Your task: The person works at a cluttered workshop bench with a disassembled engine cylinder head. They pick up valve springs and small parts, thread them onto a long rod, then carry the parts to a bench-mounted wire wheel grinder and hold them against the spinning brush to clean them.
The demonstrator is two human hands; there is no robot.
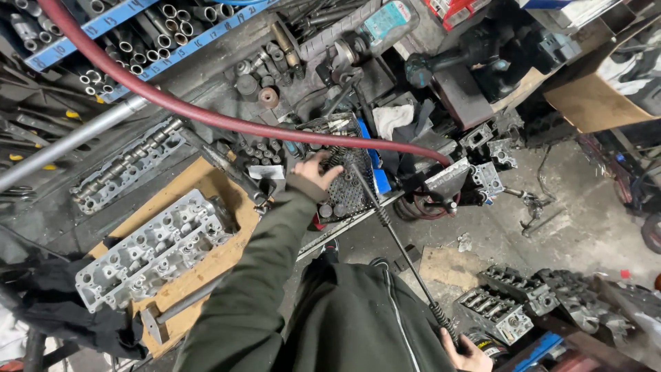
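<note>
My left hand (315, 169), in a green sleeve, reaches out over a black perforated metal tray (352, 186) that holds small round parts; its fingers are spread and nothing is in it. A long thin metal rod (396, 241) with a coil spring near its lower end runs from that tray down to my right hand (471, 355), which grips the rod's lower end at the bottom edge of the view. A grey aluminium cylinder head (155, 251) lies on a brown board (220, 262) to the left of my left arm.
A thick red hose (206, 114) curves across the bench above the tray. A second long casting (127, 165) lies at the left, with blue socket racks (138, 34) behind it. Engine castings (509, 303) sit on the concrete floor at the right. A hammer (175, 306) rests on the board.
</note>
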